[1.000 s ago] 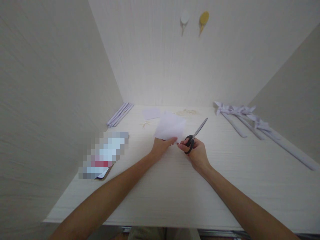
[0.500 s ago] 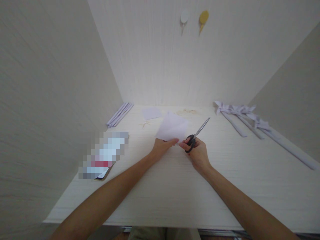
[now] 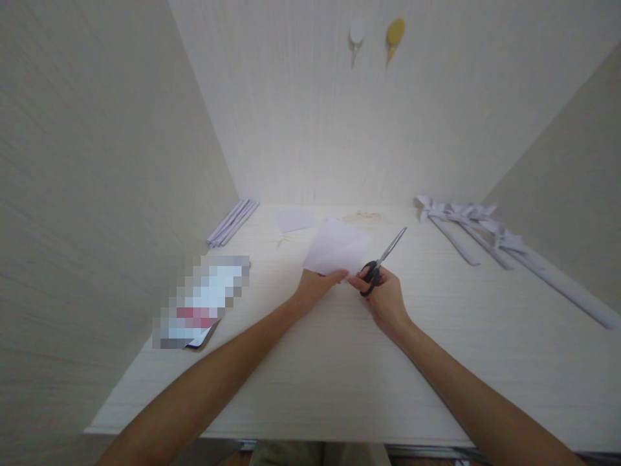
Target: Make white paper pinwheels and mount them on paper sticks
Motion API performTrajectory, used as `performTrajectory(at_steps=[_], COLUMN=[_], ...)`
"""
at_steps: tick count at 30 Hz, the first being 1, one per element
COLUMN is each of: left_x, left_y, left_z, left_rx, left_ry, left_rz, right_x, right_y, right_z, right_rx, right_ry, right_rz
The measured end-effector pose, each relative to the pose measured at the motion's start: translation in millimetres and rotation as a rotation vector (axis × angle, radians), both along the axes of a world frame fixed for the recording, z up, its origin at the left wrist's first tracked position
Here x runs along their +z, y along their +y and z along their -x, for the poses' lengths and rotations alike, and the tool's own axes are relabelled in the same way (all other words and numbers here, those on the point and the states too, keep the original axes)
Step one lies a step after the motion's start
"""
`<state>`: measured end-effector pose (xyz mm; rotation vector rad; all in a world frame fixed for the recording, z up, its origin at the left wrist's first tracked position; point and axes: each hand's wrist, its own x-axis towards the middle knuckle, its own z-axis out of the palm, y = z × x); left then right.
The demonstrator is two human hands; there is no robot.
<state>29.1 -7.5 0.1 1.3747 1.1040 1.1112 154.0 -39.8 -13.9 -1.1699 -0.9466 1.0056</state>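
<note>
My left hand [image 3: 314,288] pinches the near edge of a pale lilac sheet of paper [image 3: 336,249], which is held tilted above the white table [image 3: 339,362]. My right hand [image 3: 383,294] grips black-handled scissors [image 3: 381,259]; their shut metal blades point up and to the right, away from the paper. Thumb and forefinger of my right hand also touch the paper's near corner, right beside my left fingertips.
A smaller lilac sheet [image 3: 294,219] lies at the back. Rolled paper sticks [image 3: 231,222] lean in the back left corner. Paper pinwheels on sticks [image 3: 490,236] lie at the right. A blurred flat object [image 3: 201,301] rests at the left. Two hooks [image 3: 376,35] hang on the back wall.
The paper has been raised slightly and tipped flatter; the scissors moved a little right with my right hand. Both hands stay close together.
</note>
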Motion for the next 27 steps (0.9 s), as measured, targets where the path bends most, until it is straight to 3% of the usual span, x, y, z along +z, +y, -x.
performTrajectory(at_steps=[9, 13, 18, 27], left_x=[-0.4, -5.9, -13.7, -11.8], left_y=[-1, 4, 20, 29], left_z=[-1, 0, 4, 9], left_rx=[-0.006, 0.060, 0.181, 0.172], left_ry=[0.035, -0.110, -0.326, -0.583], left_rz=[0.064, 0.041, 0.049, 0.110], right_x=[-2.1, 0.4, 8.2, 21.2], right_y=[0, -1, -3, -11], right_z=[-1, -2, -3, -9], right_rx=[-0.019, 0.006, 0.216, 0.604], right_ry=[-0.040, -0.096, -0.104, -0.276], right_rz=[-0.015, 0.018, 0.145, 0.294])
